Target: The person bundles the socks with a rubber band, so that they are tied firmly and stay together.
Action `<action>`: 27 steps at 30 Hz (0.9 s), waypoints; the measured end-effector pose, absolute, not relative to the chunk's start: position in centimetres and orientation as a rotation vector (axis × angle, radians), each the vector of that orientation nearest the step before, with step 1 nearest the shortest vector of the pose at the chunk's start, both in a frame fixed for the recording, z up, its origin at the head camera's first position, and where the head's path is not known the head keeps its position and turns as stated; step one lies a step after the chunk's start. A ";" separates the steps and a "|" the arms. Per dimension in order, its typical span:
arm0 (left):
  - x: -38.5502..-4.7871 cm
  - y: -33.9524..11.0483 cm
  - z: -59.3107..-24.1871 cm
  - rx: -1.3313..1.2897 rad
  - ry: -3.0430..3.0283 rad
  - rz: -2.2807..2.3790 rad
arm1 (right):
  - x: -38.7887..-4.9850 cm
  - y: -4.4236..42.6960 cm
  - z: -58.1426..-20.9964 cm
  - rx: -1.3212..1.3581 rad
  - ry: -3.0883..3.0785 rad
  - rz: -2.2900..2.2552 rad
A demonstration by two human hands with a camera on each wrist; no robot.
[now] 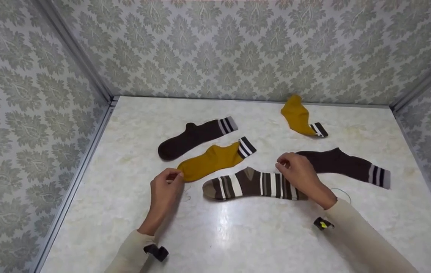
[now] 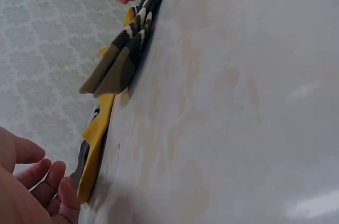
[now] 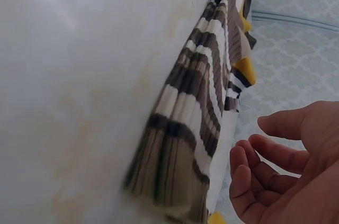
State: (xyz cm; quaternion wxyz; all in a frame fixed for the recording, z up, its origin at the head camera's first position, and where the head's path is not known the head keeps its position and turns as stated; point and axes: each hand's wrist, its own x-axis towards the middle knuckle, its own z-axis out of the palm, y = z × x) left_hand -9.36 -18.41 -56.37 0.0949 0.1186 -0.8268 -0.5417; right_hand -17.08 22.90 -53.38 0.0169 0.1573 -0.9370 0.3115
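Observation:
My left hand [image 1: 165,190] is at the toe of a mustard sock [image 1: 211,162] with a black-and-white cuff. Its fingers are loosely bent and hold nothing; whether a fingertip touches the toe I cannot tell. Over the cuff half of a brown, white and grey striped sock [image 1: 251,185] hovers my right hand [image 1: 302,176], hiding part of it. In the right wrist view those fingers [image 3: 275,176] curve loosely beside the striped fabric, apart from it. Two striped toes [image 2: 108,73] lie one against the other in the left wrist view.
A dark brown sock [image 1: 191,140] with a grey striped cuff lies behind the mustard one. Another dark sock [image 1: 344,165] is right of my right hand. A second mustard sock [image 1: 297,115] lies near the patterned back wall [image 1: 227,49]. All rest on a marbled white table [image 1: 215,235].

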 end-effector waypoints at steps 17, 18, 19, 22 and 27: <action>-10.1 -20.0 -57.0 0.389 -2.614 -1.436 | -22.5 18.4 -54.1 0.508 -3.005 1.035; -10.2 -20.0 -56.9 0.391 -2.623 -1.437 | -22.6 18.1 -54.1 0.513 -3.009 1.038; -10.3 -20.0 -56.9 0.390 -2.630 -1.436 | -22.8 17.8 -54.1 0.519 -3.011 1.043; -10.6 -19.9 -56.7 0.391 -2.651 -1.429 | -23.2 16.9 -54.1 0.533 -3.012 1.058; -11.0 -19.6 -56.5 0.412 -2.689 -1.412 | -24.0 15.3 -53.9 0.513 -3.046 1.098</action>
